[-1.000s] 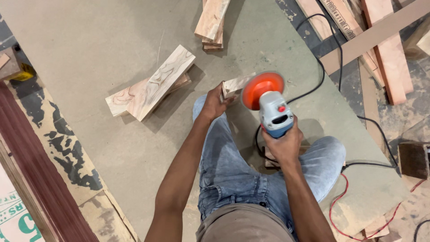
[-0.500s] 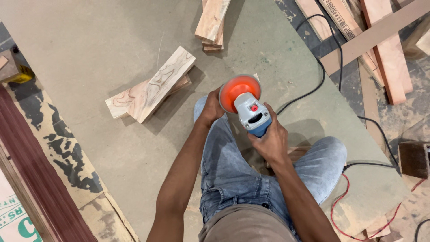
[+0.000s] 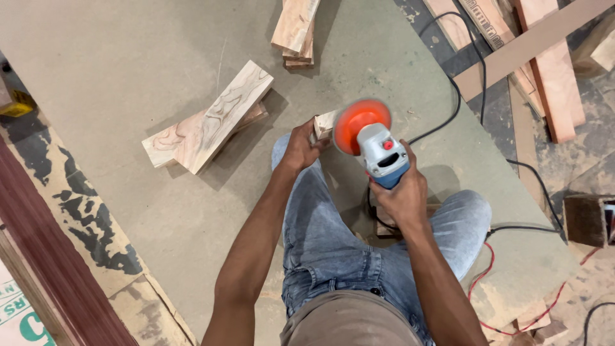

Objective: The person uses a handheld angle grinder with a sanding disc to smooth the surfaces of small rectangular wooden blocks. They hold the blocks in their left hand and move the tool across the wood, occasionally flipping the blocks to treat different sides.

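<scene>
While the left hand (image 3: 301, 146) clamps a small wood block (image 3: 325, 123), the right hand (image 3: 402, 192) grips a sander (image 3: 378, 150). Its orange disc (image 3: 359, 123) touches the block.

Blurred orange-disc sander (image 3: 368, 141) against small, possibly pale wood block (image 3: 325, 123).

A large grey-brown board (image 3: 128, 57) covers most of the floor, its surface dusty and scuffed. To its left, a strip of worn floor (image 3: 83, 211) shows dark patches where the coating has flaked, and a dark reddish wooden beam (image 3: 45, 256) runs along that edge. At the upper right, long planks (image 3: 551, 70) lie on rough, sawdust-strewn ground, with black cables (image 3: 474, 96) and a red wire (image 3: 477, 282) trailing across it; the light is even and soft.
</scene>
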